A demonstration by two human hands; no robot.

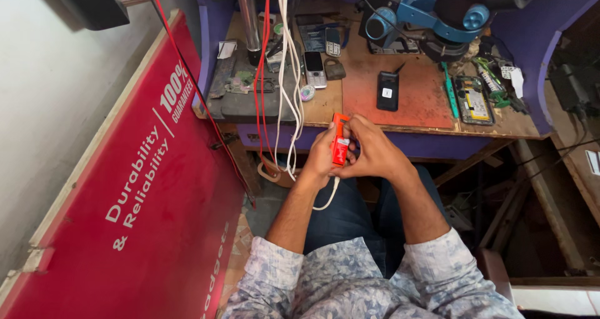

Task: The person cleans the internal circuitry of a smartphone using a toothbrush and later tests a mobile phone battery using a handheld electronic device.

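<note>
orange-red tool (339, 142), purple bench edge (387, 141), blue-patterned sleeves (275, 266)

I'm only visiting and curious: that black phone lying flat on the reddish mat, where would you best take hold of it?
Probably by its two long edges, coming down from above. The black phone lies flat on the reddish mat with bare mat on both sides, so fingers could pinch across its narrow width. Both hands are busy with a small orange device.

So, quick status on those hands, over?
Left hand and right hand both gripping small orange-red plastic device. White cable hangs below. Nothing obstructing.
</note>
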